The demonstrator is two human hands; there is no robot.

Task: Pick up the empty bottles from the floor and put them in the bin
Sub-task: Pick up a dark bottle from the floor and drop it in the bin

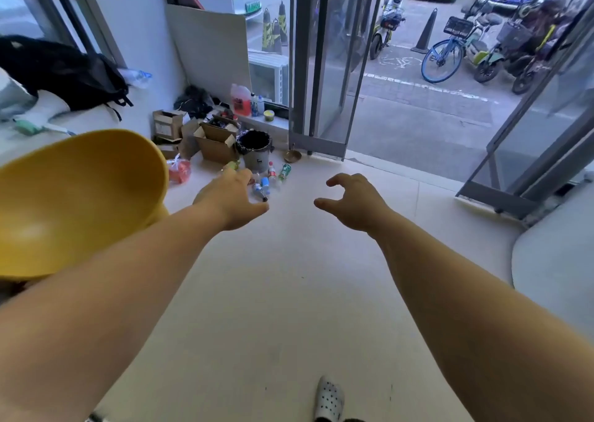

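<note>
My left hand (pixel 233 196): stretched forward, grip loose, nothing in it.
My right hand (pixel 353 201): stretched forward, fingers curled apart, grasping nothing.
Bottles (pixel 270 178): lying scattered on the floor (pixel 289 293), just in front of the bin.
Bin (pixel 255 151): grey, black-lined, beside cardboard boxes (pixel 213 141).

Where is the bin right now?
The bin stands on the floor ahead, left of the glass door, beside the cardboard boxes, with the bottles lying just before it.
</note>
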